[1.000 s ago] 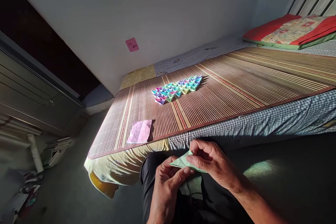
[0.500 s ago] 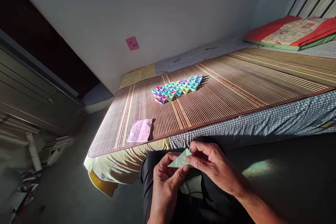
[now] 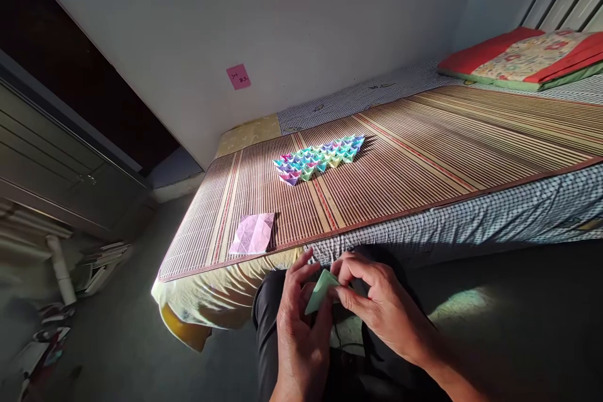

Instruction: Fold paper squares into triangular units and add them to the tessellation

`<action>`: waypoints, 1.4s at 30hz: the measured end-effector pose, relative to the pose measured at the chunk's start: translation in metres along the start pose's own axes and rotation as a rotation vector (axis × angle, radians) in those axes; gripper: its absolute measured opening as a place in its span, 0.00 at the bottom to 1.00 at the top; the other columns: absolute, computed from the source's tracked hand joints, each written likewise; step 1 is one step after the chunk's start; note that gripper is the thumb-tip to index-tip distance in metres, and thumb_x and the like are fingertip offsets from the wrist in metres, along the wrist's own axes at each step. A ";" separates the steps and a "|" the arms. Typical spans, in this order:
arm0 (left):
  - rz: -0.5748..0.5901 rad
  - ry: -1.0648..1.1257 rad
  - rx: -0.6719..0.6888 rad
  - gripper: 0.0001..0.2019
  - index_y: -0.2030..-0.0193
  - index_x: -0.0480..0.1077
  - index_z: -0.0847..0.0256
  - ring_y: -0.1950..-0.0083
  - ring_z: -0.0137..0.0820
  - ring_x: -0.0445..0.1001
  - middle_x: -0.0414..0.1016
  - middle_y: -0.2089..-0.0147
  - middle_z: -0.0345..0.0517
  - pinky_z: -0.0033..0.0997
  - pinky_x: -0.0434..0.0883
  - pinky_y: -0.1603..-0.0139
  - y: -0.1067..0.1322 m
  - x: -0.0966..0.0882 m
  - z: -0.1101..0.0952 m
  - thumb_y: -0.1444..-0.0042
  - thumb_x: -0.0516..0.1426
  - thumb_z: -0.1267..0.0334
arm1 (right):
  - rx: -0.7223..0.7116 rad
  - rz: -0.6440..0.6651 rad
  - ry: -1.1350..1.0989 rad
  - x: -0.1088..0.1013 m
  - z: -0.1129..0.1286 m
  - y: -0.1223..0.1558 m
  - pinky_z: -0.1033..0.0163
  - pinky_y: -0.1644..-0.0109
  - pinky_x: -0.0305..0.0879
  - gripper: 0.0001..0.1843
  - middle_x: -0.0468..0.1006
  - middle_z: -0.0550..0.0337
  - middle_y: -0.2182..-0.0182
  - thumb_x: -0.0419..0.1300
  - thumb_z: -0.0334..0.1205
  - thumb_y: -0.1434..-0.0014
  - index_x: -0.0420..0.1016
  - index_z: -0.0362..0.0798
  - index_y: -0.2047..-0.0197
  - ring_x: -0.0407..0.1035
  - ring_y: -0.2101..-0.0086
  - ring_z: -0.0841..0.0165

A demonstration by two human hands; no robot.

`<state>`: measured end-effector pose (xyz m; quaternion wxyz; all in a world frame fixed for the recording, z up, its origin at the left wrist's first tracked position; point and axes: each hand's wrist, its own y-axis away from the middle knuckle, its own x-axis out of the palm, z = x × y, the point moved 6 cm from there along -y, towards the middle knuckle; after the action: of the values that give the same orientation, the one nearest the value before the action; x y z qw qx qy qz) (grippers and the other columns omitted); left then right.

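A pale green folded paper (image 3: 322, 291) is held over my lap, with one pointed corner toward the lower left. My right hand (image 3: 372, 286) pinches its right side between thumb and fingers. The paper's left part lies between the thumb and fingers of my left hand (image 3: 301, 326), whose upper fingers are lifted. On the bamboo mat, several small folded paper boats (image 3: 320, 158) in blue, green, purple, pink and yellow stand in close rows. A creased pink paper square (image 3: 252, 233) lies near the mat's front edge.
The bamboo mat (image 3: 424, 144) covers a bed with a checked sheet (image 3: 471, 213) hanging over its front. A folded red and floral quilt (image 3: 522, 59) rests at the far right. A pink note (image 3: 239, 76) is on the wall. Papers or books (image 3: 101, 270) are stacked at left.
The green paper has turned to a steeper tilt, its left corner lower. My left fingers have lifted and spread, while my right hand keeps its pinch.
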<state>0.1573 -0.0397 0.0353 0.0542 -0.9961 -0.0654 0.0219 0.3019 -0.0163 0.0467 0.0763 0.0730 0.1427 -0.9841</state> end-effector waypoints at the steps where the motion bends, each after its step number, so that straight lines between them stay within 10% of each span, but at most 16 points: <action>1: -0.001 0.010 -0.012 0.17 0.47 0.76 0.55 0.52 0.38 0.79 0.67 0.31 0.56 0.35 0.77 0.51 0.000 0.000 0.001 0.43 0.66 0.62 | -0.016 -0.017 0.022 0.000 0.001 0.000 0.63 0.59 0.64 0.12 0.74 0.61 0.69 0.60 0.33 0.40 0.63 0.51 0.73 0.70 0.65 0.66; 11: 0.134 0.110 -0.147 0.18 0.52 0.76 0.61 0.52 0.42 0.81 0.82 0.52 0.54 0.34 0.78 0.54 0.002 -0.005 0.008 0.46 0.69 0.57 | 0.010 -0.050 0.036 -0.006 -0.010 0.005 0.64 0.58 0.65 0.12 0.79 0.62 0.68 0.63 0.40 0.38 0.69 0.50 0.72 0.74 0.65 0.66; 30: -0.067 0.191 -0.101 0.12 0.61 0.76 0.61 0.63 0.33 0.80 0.80 0.63 0.45 0.27 0.78 0.61 0.012 -0.009 0.014 0.48 0.70 0.59 | 0.054 -0.087 -0.024 -0.008 -0.011 0.009 0.61 0.55 0.71 0.13 0.80 0.58 0.69 0.65 0.45 0.38 0.72 0.50 0.73 0.77 0.61 0.62; 42: 0.195 0.099 -0.302 0.15 0.73 0.77 0.65 0.70 0.28 0.69 0.76 0.74 0.45 0.26 0.68 0.65 0.007 0.008 0.023 0.46 0.69 0.54 | 0.071 -0.094 -0.115 -0.005 -0.014 0.013 0.61 0.60 0.72 0.13 0.79 0.56 0.68 0.65 0.43 0.39 0.73 0.48 0.73 0.77 0.65 0.63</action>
<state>0.1647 -0.0436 0.0111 -0.0953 -0.9944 0.0318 -0.0320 0.3108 -0.0240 0.0304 0.0353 0.0121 0.1063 -0.9936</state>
